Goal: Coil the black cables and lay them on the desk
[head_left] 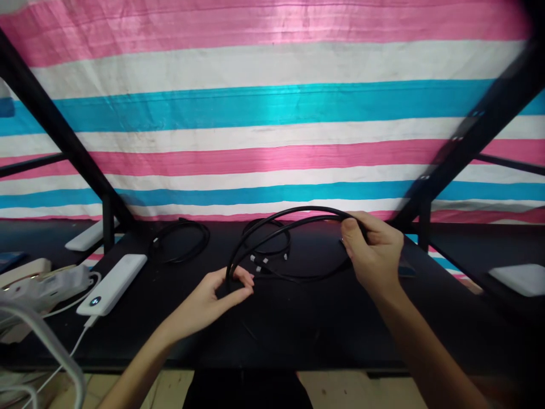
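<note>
A black cable (pixel 293 211) is looped in the air between both hands, in the middle of the head view. My right hand (pixel 375 250) grips the bundled strands at the loop's right end, thumb pressed over them. At the left end, my left hand (pixel 213 295) curls its fingers and thumb around the strands. Light-coloured connector ends (pixel 259 264) show just above the left fingertips; which cable each belongs to I cannot tell. Behind the held loop, a second coiled black cable (pixel 289 241) lies on the black table (pixel 289 329).
Another coiled black cable (pixel 208 233) rests at the back left. A white power bank (pixel 113 287) with a plugged-in white cord lies left, beside a white power strip (pixel 55 287). Black metal posts (pixel 76 150) frame the table before a striped sheet (pixel 255 62).
</note>
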Available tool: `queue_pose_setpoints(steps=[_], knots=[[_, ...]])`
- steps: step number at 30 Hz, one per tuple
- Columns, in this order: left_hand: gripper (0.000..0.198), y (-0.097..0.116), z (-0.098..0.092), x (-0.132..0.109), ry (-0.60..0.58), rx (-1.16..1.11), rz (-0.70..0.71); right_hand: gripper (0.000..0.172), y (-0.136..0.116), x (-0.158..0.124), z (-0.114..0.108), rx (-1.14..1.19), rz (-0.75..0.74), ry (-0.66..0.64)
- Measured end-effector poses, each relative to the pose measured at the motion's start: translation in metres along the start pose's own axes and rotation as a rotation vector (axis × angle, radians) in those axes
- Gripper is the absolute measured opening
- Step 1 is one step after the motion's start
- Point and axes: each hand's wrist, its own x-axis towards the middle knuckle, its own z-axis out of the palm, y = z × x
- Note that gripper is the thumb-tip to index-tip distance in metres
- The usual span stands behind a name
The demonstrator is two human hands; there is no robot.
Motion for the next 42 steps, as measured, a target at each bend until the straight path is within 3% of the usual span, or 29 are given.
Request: queue_pose_setpoints(steps=[6, 11, 14, 16, 18, 21, 22, 29, 32, 35, 37, 39, 42], knots=[[0.038, -0.002, 0.024, 0.005, 0.082, -0.365, -0.100, 0.020, -0.005, -0.009, 0.018, 0.200, 0.002, 0.119], [0.034, -0.009, 0.036, 0.006, -0.131, -0.445, -0.175, 0.018, -0.009, -0.016, 0.026, 0.223, 0.020, 0.165], [0.060, -0.015, 0.035, 0.003, -0.290, -0.469, -0.126, 0.020, -0.008, -0.016, 0.024, 0.221, 0.040, 0.157], [0.070, -0.016, 0.033, 0.001, -0.312, -0.378, -0.065, 0.021, -0.007, -0.014, 0.022, 0.225, 0.060, 0.164], [0.059, -0.013, 0.030, 0.001, -0.257, -0.226, 0.003, 0.021, -0.007, -0.010, 0.019, 0.215, 0.047, 0.191], [0.011, -0.006, 0.019, 0.003, -0.086, -0.031, 0.085, 0.016, -0.006, 0.000, 0.008, 0.147, -0.053, 0.256], [0.004, -0.005, 0.013, 0.003, -0.026, 0.004, 0.097, 0.013, -0.004, 0.003, 0.003, 0.109, -0.075, 0.255], [0.025, -0.025, -0.042, -0.011, 0.287, -0.023, 0.119, 0.002, 0.007, 0.010, -0.033, -0.168, -0.080, 0.109], [0.031, -0.032, -0.052, -0.015, 0.362, 0.020, 0.074, 0.002, 0.002, 0.005, -0.035, -0.186, -0.076, 0.099], [0.030, -0.024, -0.041, -0.014, 0.188, 0.069, 0.037, 0.004, -0.007, 0.002, -0.029, -0.123, -0.066, 0.163], [0.026, -0.013, -0.023, -0.011, -0.012, 0.027, 0.027, 0.005, -0.010, 0.001, -0.021, -0.056, -0.113, 0.260], [0.008, -0.004, 0.002, -0.007, -0.166, -0.084, 0.033, 0.004, -0.010, -0.002, -0.009, 0.052, -0.176, 0.362], [0.040, -0.001, 0.039, 0.001, -0.207, -0.294, -0.043, 0.007, -0.008, -0.010, 0.012, 0.291, -0.096, 0.376]])
